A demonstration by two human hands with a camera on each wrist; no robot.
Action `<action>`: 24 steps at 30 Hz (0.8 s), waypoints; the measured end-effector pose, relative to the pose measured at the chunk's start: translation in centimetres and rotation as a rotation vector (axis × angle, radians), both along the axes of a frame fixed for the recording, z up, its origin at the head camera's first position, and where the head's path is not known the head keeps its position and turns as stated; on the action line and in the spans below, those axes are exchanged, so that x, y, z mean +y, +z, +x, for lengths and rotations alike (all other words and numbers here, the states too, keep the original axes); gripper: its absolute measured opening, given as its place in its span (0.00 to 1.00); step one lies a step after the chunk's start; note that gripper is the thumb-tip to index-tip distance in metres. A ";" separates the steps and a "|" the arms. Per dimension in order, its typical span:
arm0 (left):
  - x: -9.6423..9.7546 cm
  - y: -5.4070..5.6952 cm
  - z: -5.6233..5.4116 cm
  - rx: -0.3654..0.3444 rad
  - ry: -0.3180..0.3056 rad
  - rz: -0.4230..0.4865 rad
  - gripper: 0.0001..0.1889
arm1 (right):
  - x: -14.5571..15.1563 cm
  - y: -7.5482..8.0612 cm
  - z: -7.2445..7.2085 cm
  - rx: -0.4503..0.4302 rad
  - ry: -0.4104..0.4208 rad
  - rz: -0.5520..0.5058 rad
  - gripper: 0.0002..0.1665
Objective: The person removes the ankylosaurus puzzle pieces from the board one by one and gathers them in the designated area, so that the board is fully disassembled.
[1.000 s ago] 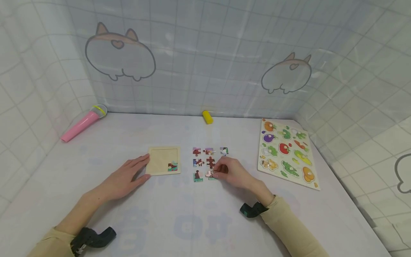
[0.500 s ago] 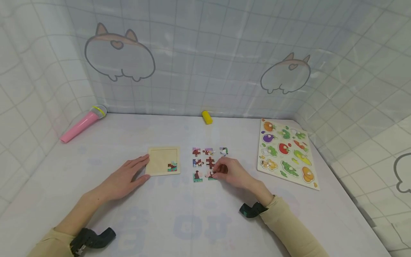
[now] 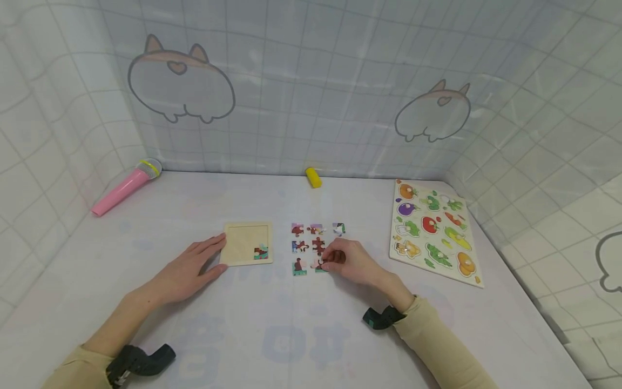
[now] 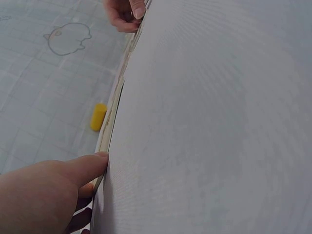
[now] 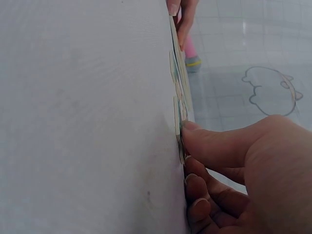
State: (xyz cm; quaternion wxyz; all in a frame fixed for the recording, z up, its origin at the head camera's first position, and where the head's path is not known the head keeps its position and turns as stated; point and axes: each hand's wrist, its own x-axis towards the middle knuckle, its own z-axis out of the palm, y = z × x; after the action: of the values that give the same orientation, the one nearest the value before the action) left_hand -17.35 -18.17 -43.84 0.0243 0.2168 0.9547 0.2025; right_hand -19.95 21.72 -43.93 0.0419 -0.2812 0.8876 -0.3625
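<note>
In the head view my left hand (image 3: 187, 270) lies flat with fingers spread, its fingertips and thumb touching the left edge of a square wooden puzzle tray (image 3: 238, 240). One green and brown puzzle piece (image 3: 261, 252) sits in the tray's lower right corner. To the right of the tray, my right hand (image 3: 352, 260) pinches a puzzle piece (image 3: 319, 265) between thumb and curled fingers at table level; part of that piece is hidden. In the right wrist view the thumb is on the edge of this piece (image 5: 177, 117). Beside it lies another green-edged piece (image 3: 299, 267).
More loose pieces lie in rows above, including a brown piece (image 3: 318, 246) and a top right piece (image 3: 338, 228). A vegetable peg board (image 3: 437, 232) lies at right, a yellow cylinder (image 3: 313, 178) at the back, and a pink toy microphone (image 3: 127, 187) at back left.
The piece at my right fingertips shows more brown than one second ago, when pale pink showed. My left hand and the tray have stayed in place.
</note>
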 end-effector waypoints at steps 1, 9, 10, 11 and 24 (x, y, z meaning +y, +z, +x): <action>0.0 0.0 0.0 0.000 0.001 0.000 0.38 | 0.0 0.0 0.0 -0.001 0.000 -0.001 0.06; 0.0 0.0 0.0 0.001 0.001 -0.005 0.38 | 0.0 0.1 0.1 -0.005 -0.008 0.005 0.06; 0.0 -0.1 0.0 0.001 0.002 -0.006 0.38 | 0.0 0.1 0.1 -0.008 -0.008 0.008 0.06; 0.0 -0.1 0.0 0.000 0.004 -0.006 0.38 | 0.0 0.2 0.1 -0.010 -0.009 0.015 0.06; 0.1 0.1 0.1 0.012 -0.003 -0.009 0.38 | 1.9 2.9 -0.1 0.019 -0.120 -0.037 0.07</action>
State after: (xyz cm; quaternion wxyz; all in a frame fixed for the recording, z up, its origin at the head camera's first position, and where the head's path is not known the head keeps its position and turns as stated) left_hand -17.25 -18.10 -43.69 0.0197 0.2194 0.9554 0.1968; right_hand -20.01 23.60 -41.04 0.0067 -0.2318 0.8963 -0.3781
